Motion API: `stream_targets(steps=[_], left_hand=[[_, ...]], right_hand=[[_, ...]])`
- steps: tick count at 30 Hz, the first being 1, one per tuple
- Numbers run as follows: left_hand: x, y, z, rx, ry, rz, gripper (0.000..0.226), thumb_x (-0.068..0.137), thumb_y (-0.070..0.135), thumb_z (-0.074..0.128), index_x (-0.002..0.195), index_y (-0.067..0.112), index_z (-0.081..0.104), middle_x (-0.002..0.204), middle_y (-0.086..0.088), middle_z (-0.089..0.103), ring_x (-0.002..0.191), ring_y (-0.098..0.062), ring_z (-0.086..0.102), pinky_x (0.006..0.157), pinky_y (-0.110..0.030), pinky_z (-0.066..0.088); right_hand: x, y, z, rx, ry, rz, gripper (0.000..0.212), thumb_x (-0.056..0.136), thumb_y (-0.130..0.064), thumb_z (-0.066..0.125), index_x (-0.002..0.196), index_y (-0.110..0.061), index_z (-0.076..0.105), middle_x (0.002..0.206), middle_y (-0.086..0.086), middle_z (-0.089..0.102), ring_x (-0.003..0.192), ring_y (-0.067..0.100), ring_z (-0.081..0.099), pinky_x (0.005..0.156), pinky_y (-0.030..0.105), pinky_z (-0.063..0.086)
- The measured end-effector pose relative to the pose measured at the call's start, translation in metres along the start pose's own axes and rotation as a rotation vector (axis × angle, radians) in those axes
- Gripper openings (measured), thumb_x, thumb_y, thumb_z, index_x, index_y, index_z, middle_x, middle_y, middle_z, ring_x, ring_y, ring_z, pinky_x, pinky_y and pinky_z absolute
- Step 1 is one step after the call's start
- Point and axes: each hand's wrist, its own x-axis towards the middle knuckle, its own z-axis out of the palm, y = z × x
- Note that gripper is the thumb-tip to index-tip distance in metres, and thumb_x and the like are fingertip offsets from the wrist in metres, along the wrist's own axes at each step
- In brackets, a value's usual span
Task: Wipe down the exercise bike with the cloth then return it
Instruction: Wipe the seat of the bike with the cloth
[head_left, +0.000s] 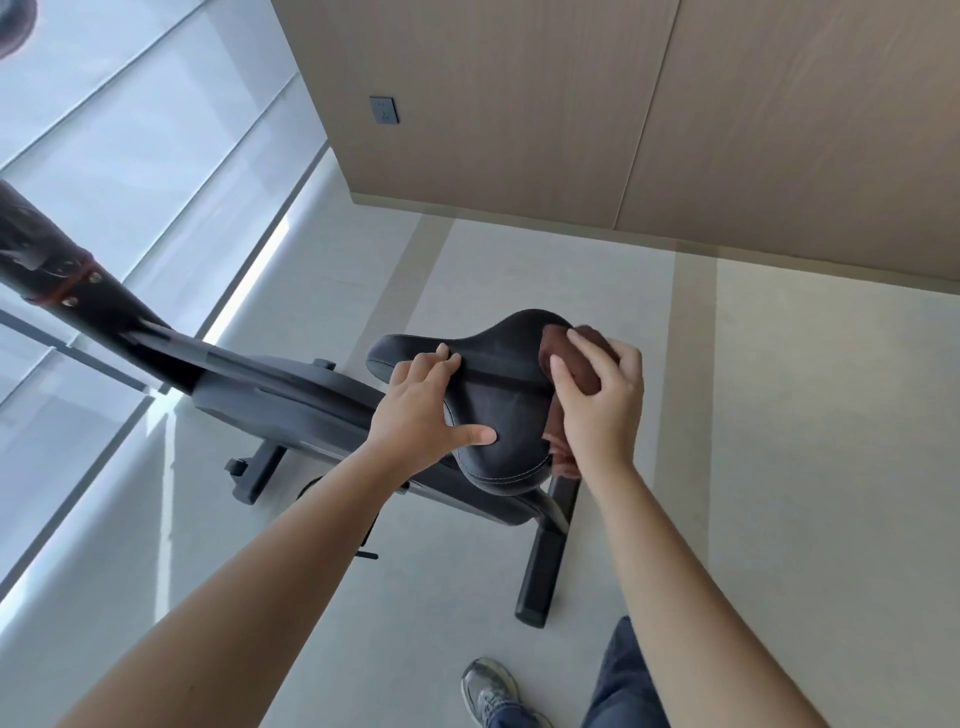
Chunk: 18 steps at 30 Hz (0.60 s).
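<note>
A black exercise bike (291, 395) stands on the pale floor, its frame running from the upper left down to a rear foot bar. Its black padded saddle (498, 415) sits in the middle of the view. My left hand (423, 410) rests flat on the saddle's left side, thumb on the top surface and fingers over the nose. My right hand (602, 400) presses a brown cloth (584, 358) against the saddle's right rear edge; part of the cloth hangs down below the hand.
A wood-panelled wall (571, 104) with a grey socket (384, 110) rises beyond the bike. A large window with blinds (130, 156) fills the left. The bike's rear foot bar (545, 551) and my shoe (491, 686) are near the bottom.
</note>
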Motion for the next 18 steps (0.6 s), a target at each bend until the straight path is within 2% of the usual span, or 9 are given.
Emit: stream_targets(steps=[3,6,9,14,18], left_hand=[[0.000,-0.001,0.002,-0.024,0.013,0.002,0.100,0.062,0.058,0.071,0.142,0.019,0.026,0.149,0.004,0.023,0.132,-0.018,0.017,0.104,-0.033,0.024],[-0.001,-0.003,0.003,-0.051,0.024,0.007,0.100,0.062,0.057,0.072,0.142,0.020,0.026,0.149,0.005,0.022,0.132,-0.017,0.016,0.104,-0.031,0.023],[0.001,-0.003,0.003,-0.058,0.021,0.006,0.099,0.062,0.057,0.072,0.141,0.020,0.026,0.149,0.006,0.022,0.133,-0.017,0.016,0.105,-0.030,0.023],[0.000,-0.004,0.006,-0.073,0.037,0.012,0.099,0.062,0.059,0.071,0.142,0.021,0.025,0.149,0.006,0.022,0.133,-0.016,0.016,0.105,-0.031,0.024],[0.000,-0.004,0.007,-0.060,0.036,0.020,0.100,0.063,0.061,0.069,0.142,0.020,0.024,0.150,0.005,0.021,0.133,-0.017,0.016,0.106,-0.033,0.023]], right_hand=[[-0.013,-0.005,-0.002,-0.080,-0.033,-0.063,0.027,0.080,-0.014,0.068,0.107,-0.014,0.067,0.116,0.011,0.054,0.104,0.030,0.052,0.092,0.044,0.045],[-0.052,-0.005,-0.002,-0.211,-0.042,-0.214,0.025,0.077,-0.016,0.071,0.102,-0.016,0.070,0.113,0.012,0.058,0.099,0.031,0.053,0.089,0.041,0.044],[-0.044,-0.005,0.000,-0.293,-0.080,-0.302,0.025,0.075,-0.018,0.073,0.100,-0.017,0.071,0.111,0.011,0.060,0.096,0.034,0.052,0.083,0.038,0.046],[0.011,-0.015,0.013,-0.493,-0.318,-0.369,0.025,0.080,-0.029,0.067,0.104,-0.022,0.068,0.114,0.005,0.056,0.099,0.032,0.046,0.080,0.045,0.047],[0.054,-0.020,0.035,-0.641,-0.449,-0.412,0.028,0.086,-0.038,0.057,0.111,-0.026,0.064,0.118,0.005,0.051,0.105,0.031,0.040,0.085,0.043,0.041]])
